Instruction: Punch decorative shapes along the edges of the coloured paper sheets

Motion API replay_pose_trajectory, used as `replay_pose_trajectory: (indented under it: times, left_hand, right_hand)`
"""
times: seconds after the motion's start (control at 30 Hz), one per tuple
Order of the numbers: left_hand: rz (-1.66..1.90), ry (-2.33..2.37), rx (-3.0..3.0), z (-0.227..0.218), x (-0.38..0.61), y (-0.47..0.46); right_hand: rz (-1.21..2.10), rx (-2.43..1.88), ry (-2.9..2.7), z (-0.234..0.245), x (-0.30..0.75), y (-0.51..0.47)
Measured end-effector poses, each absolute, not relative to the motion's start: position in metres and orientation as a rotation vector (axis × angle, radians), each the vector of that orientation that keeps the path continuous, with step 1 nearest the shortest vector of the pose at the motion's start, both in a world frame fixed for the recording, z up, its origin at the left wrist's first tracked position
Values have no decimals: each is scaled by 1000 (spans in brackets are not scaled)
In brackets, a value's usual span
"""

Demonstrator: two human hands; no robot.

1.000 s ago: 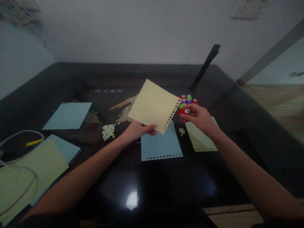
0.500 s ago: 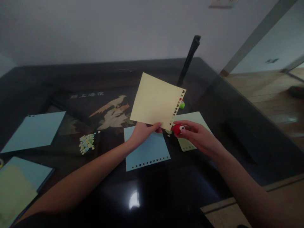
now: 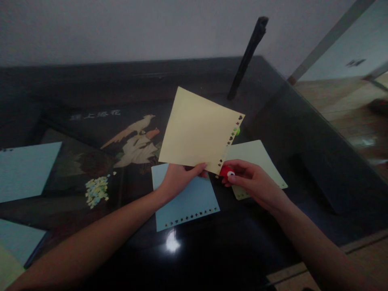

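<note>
A pale yellow sheet of paper [image 3: 198, 127] is pinched by its lower edge in my left hand [image 3: 183, 178], thumb on top. Small heart, star and other shapes are cut along its right edge. My right hand [image 3: 253, 180] grips a small red paper punch [image 3: 226, 173] with a white eye, at the sheet's lower right corner. Whether the paper sits inside the punch's slot I cannot tell. Beneath my left hand lies a blue sheet [image 3: 188, 202] with cut shapes along its near edge. Under my right hand are pale yellow-green sheets [image 3: 251, 155], partly covered.
A pile of paper cutouts [image 3: 97, 190] lies on the dark glossy table [image 3: 127, 246]. Blue sheets [image 3: 28, 169] are at the left, with another yellow sheet [image 3: 7, 266] near. A green object [image 3: 237, 131] shows behind the held sheet. A black stick [image 3: 248, 56] rises at the back.
The view has shifted, so table items appear farther left. The red punch has come closer to the yellow sheet's lower right corner and now meets or overlaps it.
</note>
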State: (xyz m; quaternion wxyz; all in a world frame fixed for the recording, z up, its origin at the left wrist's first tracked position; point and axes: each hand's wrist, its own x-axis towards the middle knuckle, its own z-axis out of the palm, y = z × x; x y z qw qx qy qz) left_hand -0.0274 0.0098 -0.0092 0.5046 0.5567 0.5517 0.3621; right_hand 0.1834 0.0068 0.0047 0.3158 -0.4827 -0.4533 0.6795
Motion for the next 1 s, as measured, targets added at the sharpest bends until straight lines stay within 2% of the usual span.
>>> replay_pose_trajectory:
  times: [0.27, 1.0]
  left_hand:
    - [861, 1344, 1418, -7, -29, 8]
    - [850, 1423, 1588, -17, -28, 8]
  right_hand:
    - [1868, -1267, -1071, 8, 178, 3]
    - [1809, -1300, -1092, 3, 167, 1]
